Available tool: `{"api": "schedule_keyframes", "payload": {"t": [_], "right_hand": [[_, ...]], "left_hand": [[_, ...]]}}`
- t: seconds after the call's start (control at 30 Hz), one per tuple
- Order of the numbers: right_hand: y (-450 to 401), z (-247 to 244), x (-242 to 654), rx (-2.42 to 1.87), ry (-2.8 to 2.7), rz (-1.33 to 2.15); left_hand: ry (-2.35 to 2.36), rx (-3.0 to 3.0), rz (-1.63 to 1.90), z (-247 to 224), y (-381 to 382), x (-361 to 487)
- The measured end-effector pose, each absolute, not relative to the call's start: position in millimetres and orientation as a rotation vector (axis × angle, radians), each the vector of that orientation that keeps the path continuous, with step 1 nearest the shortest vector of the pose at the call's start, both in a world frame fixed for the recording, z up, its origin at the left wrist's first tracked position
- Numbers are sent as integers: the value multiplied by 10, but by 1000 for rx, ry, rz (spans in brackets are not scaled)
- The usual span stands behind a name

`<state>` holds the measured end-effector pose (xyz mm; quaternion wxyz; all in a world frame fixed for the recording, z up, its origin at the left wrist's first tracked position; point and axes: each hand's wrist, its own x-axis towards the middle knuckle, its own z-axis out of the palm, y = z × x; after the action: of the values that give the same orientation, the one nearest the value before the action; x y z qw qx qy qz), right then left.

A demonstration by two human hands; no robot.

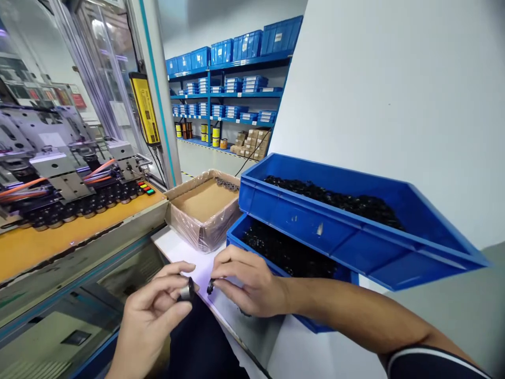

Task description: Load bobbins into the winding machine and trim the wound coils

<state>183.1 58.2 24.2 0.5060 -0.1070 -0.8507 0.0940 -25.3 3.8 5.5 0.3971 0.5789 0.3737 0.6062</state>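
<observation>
Between the thumb and fingers of my left hand is a round metal part with a black rim, held on its edge. My right hand, just to the right, pinches a small black piece at its fingertips. The two parts are close together but apart, above the edge of a white table. Behind my right hand, a lower blue bin holds many small black pieces. An upper blue bin, also full of black pieces, rests tilted on top of it.
A plastic-lined cardboard box with a few dark parts stands beyond my hands. At the left, a machine sits over an orange surface with rows of round black parts. Blue shelves with bins stand in the back.
</observation>
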Motion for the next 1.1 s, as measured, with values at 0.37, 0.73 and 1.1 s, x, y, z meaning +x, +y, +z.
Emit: {"api": "schedule_keyframes", "payload": {"t": [0.37,0.73,1.1], "right_hand": [[600,183,1888,-220,-2005,328],[617,134,1886,-242,-1995,392],[617,175,1910,-191,-2092,26]], "left_hand": [[1086,1591,1427,3,100,-133],[1094,1117,1385,41,33,120],[1110,1056,1456,108,-12,138]]}}
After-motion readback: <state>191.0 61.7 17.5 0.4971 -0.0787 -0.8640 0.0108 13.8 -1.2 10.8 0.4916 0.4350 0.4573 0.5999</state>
